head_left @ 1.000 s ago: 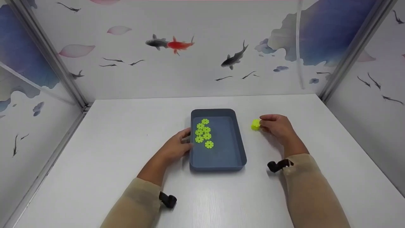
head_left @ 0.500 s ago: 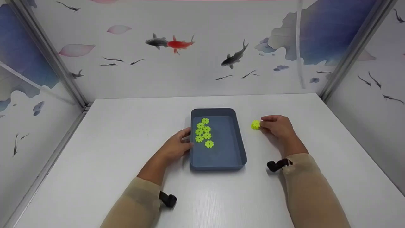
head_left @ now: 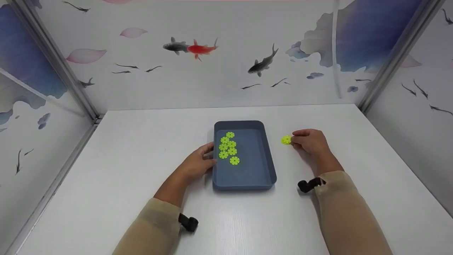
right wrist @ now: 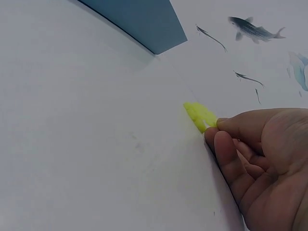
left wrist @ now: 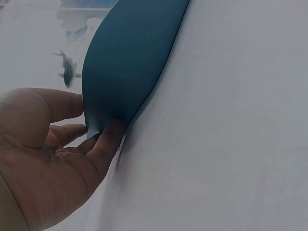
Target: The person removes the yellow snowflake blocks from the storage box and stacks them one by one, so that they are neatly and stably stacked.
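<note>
A blue-grey tray [head_left: 251, 166] lies on the white table, with several yellow-green snowflake discs [head_left: 234, 160] lying flat along its left side. My left hand [head_left: 194, 164] holds the tray by its left wall; in the left wrist view the thumb reaches the rim while a fingertip lies on the outer wall [left wrist: 130, 53]. To the right of the tray, my right hand [head_left: 311, 141] pinches a small bunch of snowflake discs [right wrist: 198, 115] between thumb and fingers, close over the table. The fingers cover part of this bunch.
A white table [head_left: 124, 159] runs back to a wall [head_left: 226, 85] painted with fish and petals. Side panels with metal posts [head_left: 385, 53] enclose it. A black wrist camera [head_left: 189, 224] hangs from the left sleeve, another camera [head_left: 308, 185] from the right one.
The discs in my right hand have shifted from a visibly spread stack to a more compact, overlapping outline. My left hand and the tray stay in place.
</note>
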Available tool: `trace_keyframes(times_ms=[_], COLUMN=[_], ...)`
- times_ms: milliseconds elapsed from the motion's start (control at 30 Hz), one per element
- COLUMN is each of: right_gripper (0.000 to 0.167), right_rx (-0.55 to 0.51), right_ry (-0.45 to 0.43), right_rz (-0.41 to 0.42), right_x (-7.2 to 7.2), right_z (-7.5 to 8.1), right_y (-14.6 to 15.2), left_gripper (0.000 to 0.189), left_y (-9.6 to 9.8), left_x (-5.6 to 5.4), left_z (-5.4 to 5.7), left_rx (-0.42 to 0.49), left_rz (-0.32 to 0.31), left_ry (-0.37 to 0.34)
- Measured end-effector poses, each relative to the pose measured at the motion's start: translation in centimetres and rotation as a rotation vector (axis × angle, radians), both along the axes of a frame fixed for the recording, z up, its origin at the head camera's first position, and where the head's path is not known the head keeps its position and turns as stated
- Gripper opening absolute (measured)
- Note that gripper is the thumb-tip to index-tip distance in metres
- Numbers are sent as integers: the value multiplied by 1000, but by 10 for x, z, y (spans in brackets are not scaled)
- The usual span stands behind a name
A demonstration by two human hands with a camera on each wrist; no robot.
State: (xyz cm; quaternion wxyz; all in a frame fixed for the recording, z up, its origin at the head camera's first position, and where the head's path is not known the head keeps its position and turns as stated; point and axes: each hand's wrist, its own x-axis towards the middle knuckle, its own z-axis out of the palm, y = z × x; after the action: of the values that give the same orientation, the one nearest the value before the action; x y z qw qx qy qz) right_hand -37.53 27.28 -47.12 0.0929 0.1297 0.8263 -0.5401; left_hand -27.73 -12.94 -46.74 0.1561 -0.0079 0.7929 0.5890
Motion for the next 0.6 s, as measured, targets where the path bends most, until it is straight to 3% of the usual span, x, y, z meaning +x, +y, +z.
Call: trace_keyframes(times_ms=[600], right_gripper=[40], right_rx=[15], right_ry=[3], right_rz=[15], right_x=[1], right_z=[-2], right_y=[0], left_gripper=[71], left_y=[-2], left_x=[0], left_z=[-1], left_rx=[40], left_rz=[-20], left_ry=[8])
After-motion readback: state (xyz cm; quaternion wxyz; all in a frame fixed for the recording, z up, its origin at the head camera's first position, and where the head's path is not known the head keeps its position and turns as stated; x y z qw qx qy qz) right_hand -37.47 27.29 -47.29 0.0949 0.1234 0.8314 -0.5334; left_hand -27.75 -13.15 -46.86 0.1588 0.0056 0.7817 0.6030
